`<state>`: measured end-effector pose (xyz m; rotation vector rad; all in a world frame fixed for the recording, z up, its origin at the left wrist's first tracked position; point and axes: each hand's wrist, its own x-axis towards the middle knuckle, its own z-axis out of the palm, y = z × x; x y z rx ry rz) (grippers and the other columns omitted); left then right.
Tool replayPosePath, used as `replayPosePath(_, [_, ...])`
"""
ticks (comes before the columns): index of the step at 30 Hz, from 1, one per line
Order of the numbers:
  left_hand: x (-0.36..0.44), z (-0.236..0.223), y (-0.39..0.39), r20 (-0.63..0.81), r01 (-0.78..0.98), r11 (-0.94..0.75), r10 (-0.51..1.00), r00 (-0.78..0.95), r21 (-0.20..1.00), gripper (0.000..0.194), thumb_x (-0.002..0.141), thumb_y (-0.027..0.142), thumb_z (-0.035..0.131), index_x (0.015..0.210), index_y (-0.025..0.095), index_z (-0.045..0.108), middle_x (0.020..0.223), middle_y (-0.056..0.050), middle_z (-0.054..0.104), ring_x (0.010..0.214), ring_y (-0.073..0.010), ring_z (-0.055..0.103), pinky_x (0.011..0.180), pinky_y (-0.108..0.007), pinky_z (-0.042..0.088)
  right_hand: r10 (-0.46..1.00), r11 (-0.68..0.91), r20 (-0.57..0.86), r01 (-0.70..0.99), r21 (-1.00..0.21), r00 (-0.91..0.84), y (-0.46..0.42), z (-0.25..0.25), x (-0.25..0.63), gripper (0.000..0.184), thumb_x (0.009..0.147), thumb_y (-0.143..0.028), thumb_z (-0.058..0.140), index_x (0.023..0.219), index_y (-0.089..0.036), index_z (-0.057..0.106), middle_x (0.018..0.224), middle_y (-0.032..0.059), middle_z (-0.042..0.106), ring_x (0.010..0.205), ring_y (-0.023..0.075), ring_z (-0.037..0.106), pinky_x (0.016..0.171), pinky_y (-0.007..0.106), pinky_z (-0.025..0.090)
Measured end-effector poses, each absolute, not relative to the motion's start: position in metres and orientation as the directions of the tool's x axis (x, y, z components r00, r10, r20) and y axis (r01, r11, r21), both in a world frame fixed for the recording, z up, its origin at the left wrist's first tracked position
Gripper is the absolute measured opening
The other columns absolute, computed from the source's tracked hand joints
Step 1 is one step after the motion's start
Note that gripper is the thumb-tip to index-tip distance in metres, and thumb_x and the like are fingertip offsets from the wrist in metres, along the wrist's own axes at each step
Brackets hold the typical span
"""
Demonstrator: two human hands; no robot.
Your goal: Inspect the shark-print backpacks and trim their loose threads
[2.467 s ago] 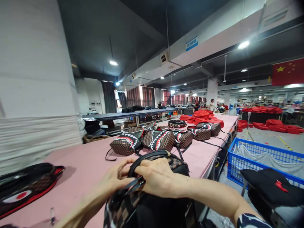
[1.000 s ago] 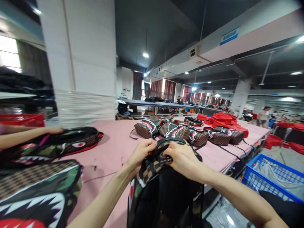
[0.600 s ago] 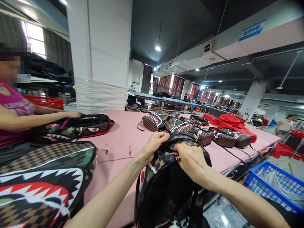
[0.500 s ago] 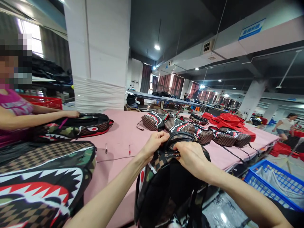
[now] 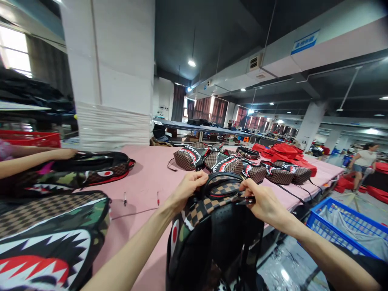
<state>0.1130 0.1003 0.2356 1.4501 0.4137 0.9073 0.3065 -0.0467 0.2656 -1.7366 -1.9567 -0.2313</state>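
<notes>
A backpack (image 5: 218, 238) with a brown-and-black checked top, a camouflage side and a black back panel stands upright in front of me, its back facing me. My left hand (image 5: 194, 188) is closed on the backpack's top edge, left of the black carry handle. At the right of the top, my right hand (image 5: 265, 202) is closed around a slim dark tool (image 5: 247, 199) with a shiny narrow end, which lies close to the top seam. Its exact kind is too small to make out.
The pink table (image 5: 142, 165) bears several shark-mouth backpacks (image 5: 224, 161), red bags (image 5: 287, 153) and a large checked backpack (image 5: 51, 234). On the left a co-worker's arm (image 5: 39, 161) rests on another backpack (image 5: 103, 171). A blue crate (image 5: 327, 230) stands at right.
My right hand has shifted right along the backpack's top, fingers lifted, and the dark tool now shows. The checked top has come into view. My view has turned slightly right.
</notes>
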Motion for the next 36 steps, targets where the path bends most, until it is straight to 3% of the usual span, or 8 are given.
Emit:
replayPosePath(7, [0.110,0.245,0.093,0.199,-0.186,-0.092,0.673,0.712,0.978,0.037,0.062,0.049,0.068,0.075,0.014,0.062,0.064,-0.001,0.059,0.058,-0.0126,0.050,0.051,-0.020,0.035,0.756,-0.007,0.627,0.960,-0.280,0.188,-0.035,0.240,0.368,0.026,0.063,-0.006,0.046,0.085,-0.020,0.046,0.064,-0.0033,0.053,0.060,0.0141,0.053,0.057,0.022,0.033])
replayPosePath(11, [0.110,0.253,0.082,0.380,0.000,-0.437,0.782,0.494,0.900,0.026,0.063,0.044,0.066,0.072,0.019,0.064,0.066,-0.002,0.060,0.063,-0.0178,0.052,0.055,-0.025,0.039,0.736,0.165,0.654,0.890,-0.425,0.176,-0.021,0.231,0.372,0.016,0.070,-0.020,0.055,0.082,-0.020,0.045,0.066,-0.0034,0.051,0.060,0.0124,0.051,0.056,0.022,0.036])
replayPosePath(14, [0.123,0.247,0.048,0.788,0.315,-0.813,0.567,0.239,0.490,0.017,0.075,0.033,0.057,0.087,0.024,0.064,0.084,-0.004,0.063,0.080,-0.0216,0.054,0.070,-0.031,0.041,0.734,0.255,0.658,0.830,-0.497,0.168,-0.014,0.228,0.367,0.015,0.073,-0.025,0.056,0.082,-0.020,0.045,0.067,-0.0037,0.050,0.060,0.0113,0.048,0.056,0.022,0.037])
replayPosePath(15, [0.131,0.243,0.034,0.855,0.391,-0.873,0.422,0.301,0.292,0.020,0.079,0.030,0.052,0.094,0.023,0.063,0.090,-0.005,0.063,0.085,-0.0224,0.054,0.075,-0.033,0.041,0.736,0.279,0.657,0.813,-0.511,0.160,-0.013,0.227,0.366,0.015,0.073,-0.025,0.056,0.082,-0.020,0.045,0.067,-0.0038,0.049,0.059,0.0110,0.048,0.055,0.021,0.036])
replayPosePath(18, [0.159,0.231,0.002,0.786,0.555,-0.820,0.247,0.566,-0.142,0.029,0.081,0.028,0.051,0.107,0.016,0.059,0.104,-0.011,0.061,0.089,-0.0248,0.054,0.074,-0.037,0.041,0.745,0.328,0.653,0.775,-0.540,0.139,-0.012,0.229,0.370,0.014,0.073,-0.023,0.055,0.081,-0.020,0.044,0.067,-0.0042,0.049,0.059,0.0102,0.047,0.056,0.021,0.036])
replayPosePath(21, [0.174,0.223,-0.008,0.706,0.618,-0.717,0.253,0.661,-0.322,0.035,0.081,0.028,0.053,0.113,0.013,0.055,0.106,-0.013,0.060,0.089,-0.0258,0.053,0.073,-0.038,0.040,0.784,0.314,0.614,0.790,-0.526,0.097,-0.019,0.233,0.379,0.014,0.072,-0.020,0.055,0.081,-0.020,0.045,0.063,-0.0057,0.047,0.057,0.0097,0.045,0.054,0.020,0.033])
replayPosePath(29, [0.161,0.219,-0.009,0.674,0.481,-0.769,0.091,0.733,-0.420,0.024,0.084,0.024,0.048,0.103,0.012,0.058,0.089,-0.011,0.062,0.083,-0.0234,0.055,0.070,-0.036,0.042,0.818,0.153,0.569,0.923,-0.353,0.082,-0.013,0.243,0.364,0.032,0.060,-0.006,0.049,0.089,-0.020,0.052,0.064,-0.0051,0.053,0.058,0.0112,0.049,0.054,0.020,0.029])
replayPosePath(36, [0.150,0.213,-0.007,0.705,0.469,-0.827,0.132,0.697,-0.308,0.030,0.086,0.023,0.044,0.112,0.014,0.054,0.110,-0.013,0.062,0.097,-0.0247,0.059,0.083,-0.037,0.046,0.839,0.418,0.535,0.744,-0.521,-0.097,-0.004,0.254,0.377,0.030,0.071,-0.028,0.060,0.100,-0.019,0.063,0.081,0.0001,0.059,0.073,0.0121,0.054,0.065,0.022,0.040])
